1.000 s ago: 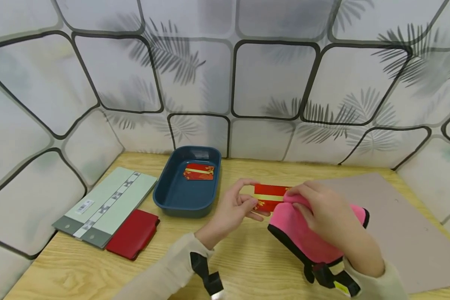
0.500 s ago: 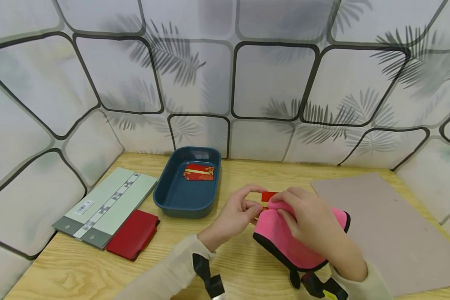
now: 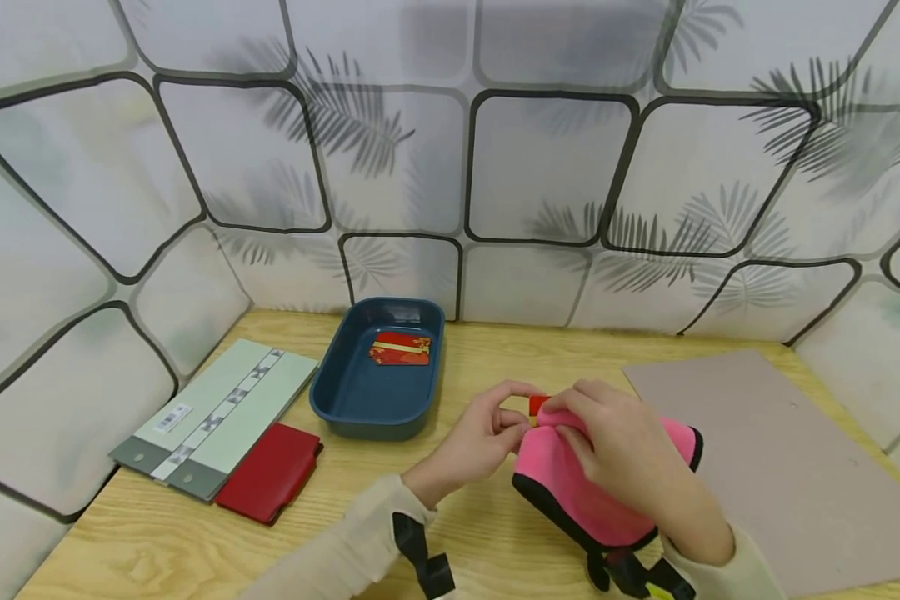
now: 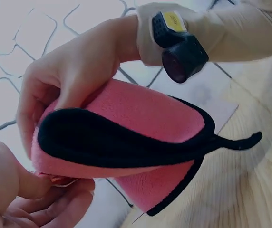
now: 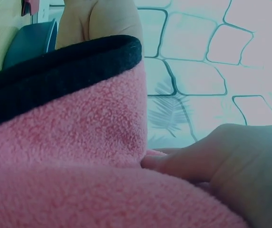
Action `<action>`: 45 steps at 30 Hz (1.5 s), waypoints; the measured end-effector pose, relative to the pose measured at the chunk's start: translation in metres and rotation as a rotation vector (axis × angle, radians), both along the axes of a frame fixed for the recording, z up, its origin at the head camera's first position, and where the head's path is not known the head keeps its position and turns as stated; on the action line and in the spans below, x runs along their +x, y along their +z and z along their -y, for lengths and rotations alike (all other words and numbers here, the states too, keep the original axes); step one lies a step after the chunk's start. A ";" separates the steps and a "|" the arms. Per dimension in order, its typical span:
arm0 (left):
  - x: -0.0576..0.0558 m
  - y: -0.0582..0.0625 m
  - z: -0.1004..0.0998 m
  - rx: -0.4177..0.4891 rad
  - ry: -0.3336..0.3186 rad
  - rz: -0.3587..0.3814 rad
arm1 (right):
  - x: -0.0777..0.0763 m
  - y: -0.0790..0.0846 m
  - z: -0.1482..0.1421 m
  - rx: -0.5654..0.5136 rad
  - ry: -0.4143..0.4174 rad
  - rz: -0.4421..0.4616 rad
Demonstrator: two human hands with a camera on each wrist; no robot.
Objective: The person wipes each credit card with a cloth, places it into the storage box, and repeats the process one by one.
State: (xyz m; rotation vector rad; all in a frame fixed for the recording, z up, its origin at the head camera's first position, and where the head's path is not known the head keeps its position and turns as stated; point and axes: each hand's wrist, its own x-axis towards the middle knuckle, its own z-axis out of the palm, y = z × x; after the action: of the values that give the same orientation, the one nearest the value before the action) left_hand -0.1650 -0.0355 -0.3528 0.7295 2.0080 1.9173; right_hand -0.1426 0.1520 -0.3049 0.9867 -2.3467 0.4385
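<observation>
My left hand [image 3: 480,437] holds a red and gold card [image 3: 537,405] by its edge between thumb and fingers. Only a small corner of the card shows in the head view; the cloth and fingers hide the rest. With my right hand [image 3: 637,450] I pinch a folded pink cloth [image 3: 562,479] with black edging over the card. In the left wrist view the cloth [image 4: 150,109] hangs folded from the right hand, a black loop at its end, its lower fold touching the left fingertips. The right wrist view shows the fleecy cloth [image 5: 79,118] up close.
A dark blue tray [image 3: 322,408] with red and gold cards [image 3: 400,348] lying in it stands at the back. Left of it lie a pale green folder [image 3: 225,408] and a dark red wallet-like case [image 3: 273,471]. A grey-beige board [image 3: 780,467] lies at the right.
The right hand with the cloth has moved left over the card, covering most of it. Both hands have come closer together, the left shifting slightly right and down.
</observation>
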 end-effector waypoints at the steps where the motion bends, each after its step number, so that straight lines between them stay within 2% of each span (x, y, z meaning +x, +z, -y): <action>1: 0.000 0.000 0.000 -0.003 0.004 0.008 | 0.000 0.000 -0.001 0.004 -0.006 0.009; 10: -0.001 0.004 0.004 0.035 0.002 0.062 | -0.005 0.003 -0.016 0.031 -0.077 0.114; 17: -0.002 0.003 0.005 0.065 0.003 0.094 | -0.010 0.007 -0.028 0.042 -0.114 0.151; 28: -0.002 0.002 0.007 0.083 0.051 0.144 | -0.009 0.006 -0.018 0.032 -0.099 0.062; 34: -0.002 0.004 0.004 0.080 0.039 0.136 | -0.005 0.004 -0.011 0.019 -0.066 0.051; 45: -0.004 0.003 0.003 0.009 0.017 0.110 | -0.001 -0.002 0.002 0.018 -0.045 0.008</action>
State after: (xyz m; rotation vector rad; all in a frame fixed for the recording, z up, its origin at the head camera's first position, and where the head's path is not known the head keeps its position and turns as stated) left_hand -0.1687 -0.0387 -0.3501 0.5970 1.9475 1.9325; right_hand -0.1437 0.1501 -0.3073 0.9404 -2.3792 0.4048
